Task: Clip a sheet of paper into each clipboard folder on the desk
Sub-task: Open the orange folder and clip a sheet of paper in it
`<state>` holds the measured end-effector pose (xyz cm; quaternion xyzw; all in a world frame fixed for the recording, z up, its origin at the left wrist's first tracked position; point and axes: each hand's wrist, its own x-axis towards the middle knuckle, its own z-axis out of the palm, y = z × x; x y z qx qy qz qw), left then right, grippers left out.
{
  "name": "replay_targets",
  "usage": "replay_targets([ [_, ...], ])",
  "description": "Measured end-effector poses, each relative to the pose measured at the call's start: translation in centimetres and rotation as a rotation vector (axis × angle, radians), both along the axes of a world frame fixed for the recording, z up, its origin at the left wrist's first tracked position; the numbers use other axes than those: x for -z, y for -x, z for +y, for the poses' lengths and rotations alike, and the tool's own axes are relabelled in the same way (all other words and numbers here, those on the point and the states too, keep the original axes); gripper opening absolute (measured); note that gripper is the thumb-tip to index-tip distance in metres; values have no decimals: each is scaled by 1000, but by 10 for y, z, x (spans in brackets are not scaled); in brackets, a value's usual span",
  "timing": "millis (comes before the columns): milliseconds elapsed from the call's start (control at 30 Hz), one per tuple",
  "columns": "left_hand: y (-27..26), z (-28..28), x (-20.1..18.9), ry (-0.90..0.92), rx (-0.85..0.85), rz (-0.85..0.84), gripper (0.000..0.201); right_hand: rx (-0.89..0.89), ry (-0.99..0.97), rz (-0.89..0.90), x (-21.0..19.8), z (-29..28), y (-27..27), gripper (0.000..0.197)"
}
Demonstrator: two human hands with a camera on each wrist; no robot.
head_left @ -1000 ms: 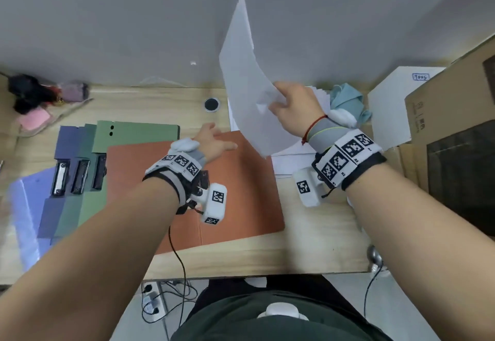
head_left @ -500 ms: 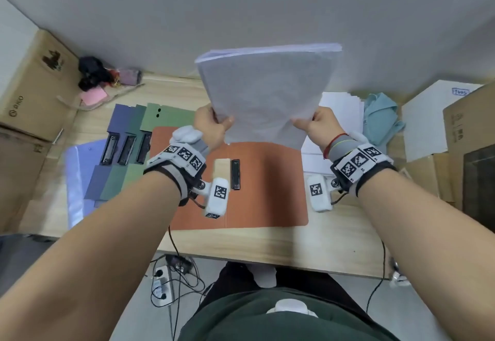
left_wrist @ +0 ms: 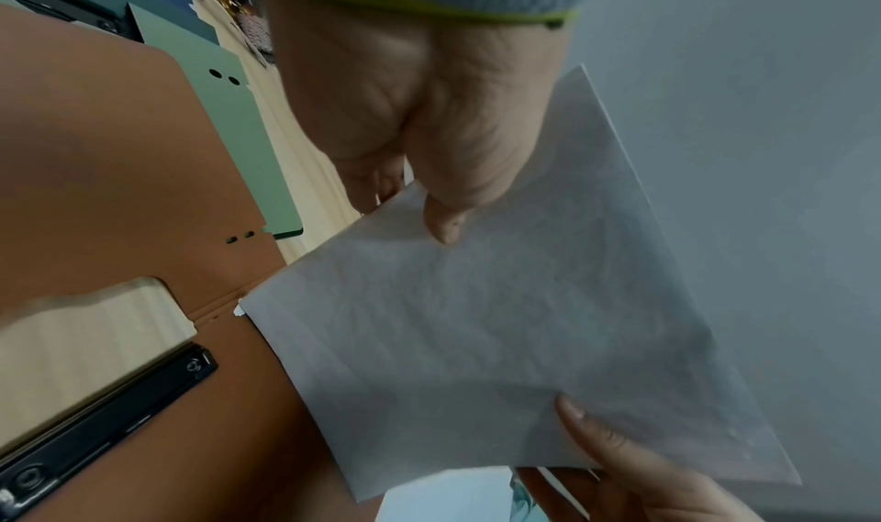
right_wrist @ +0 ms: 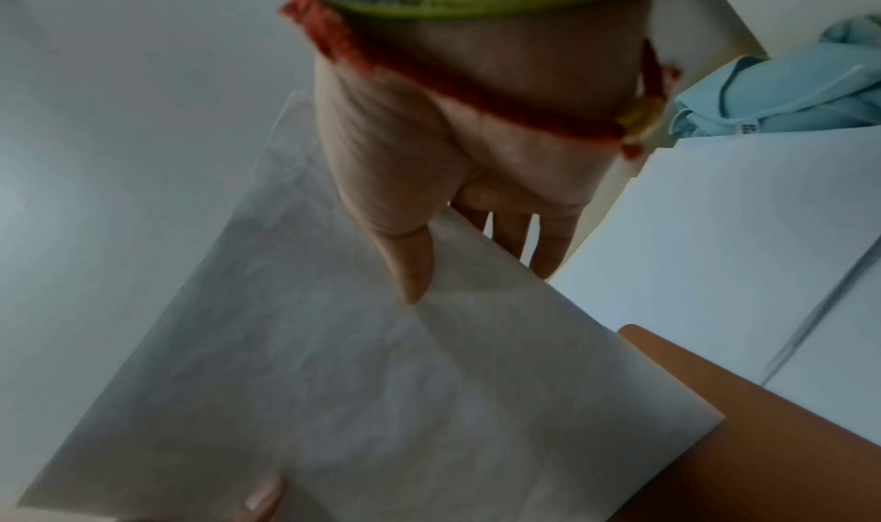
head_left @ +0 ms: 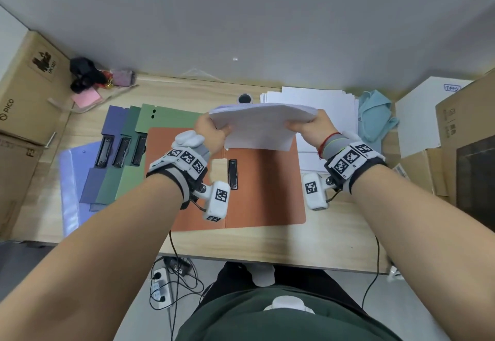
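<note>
Here, sheet of paper [head_left: 261, 126] between both hands (thumbs on top)

Matt white paper sheet [head_left: 261, 129], matt orange card folder [head_left: 267, 193] with glossy black clip [head_left: 232, 174], pale wood-grain desk [head_left: 267, 244].

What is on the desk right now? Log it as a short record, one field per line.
left hand: pinches the left edge of the sheet of paper
right hand: pinches the sheet's right edge
sheet: held in the air above the orange folder, not yet under its clip
orange folder: lies open on the desk, black clip bare
other folders: fanned out to the left, three black clips showing, no paper in them
paper stack: behind the right hand
blue cloth: right of the stack
</note>
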<state>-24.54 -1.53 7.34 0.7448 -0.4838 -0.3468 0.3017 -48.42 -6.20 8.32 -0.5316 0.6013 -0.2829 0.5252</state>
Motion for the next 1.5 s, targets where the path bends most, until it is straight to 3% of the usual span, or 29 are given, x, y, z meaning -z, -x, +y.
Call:
replay_targets([
  [200,-4,-3,0,6,-5,42,29,18,-21,33,1,-9,-2,20],
  [367,-3,2,19,-204,38,-6,34,-78,-135,239,27,-5,6,33],
  [533,-2,0,26,-192,53,-9,31,-82,-112,319,31,-11,8,25],
  [667,0,-7,26,-195,46,-9,33,-69,-158,220,20,-12,3,23],
  [767,0,-7,39,-268,-6,-13,36,-5,-323,-5,21,-2,0,26],
  [833,2,-3,47,-301,-49,20,26,-18,-425,-44,30,7,1,32],
  [900,5,3,55,-344,-80,47,10,-59,-460,79,48,14,3,43],
  [967,3,9,65,-378,-41,60,19,-71,-445,251,62,18,6,57],
  [1000,1,13,73,-398,-9,71,14,-63,-446,315,69,20,8,63],
  [1100,-12,27,97,-526,-22,137,10,-24,-457,388,86,30,15,52],
  [1167,-18,33,121,-581,14,60,14,10,-461,400,99,33,22,46],
  [1334,-7,36,122,-710,176,-250,32,53,-493,449,123,37,32,61],
  [1500,10,29,132,-747,225,-406,60,59,-484,427,132,36,29,44],
])
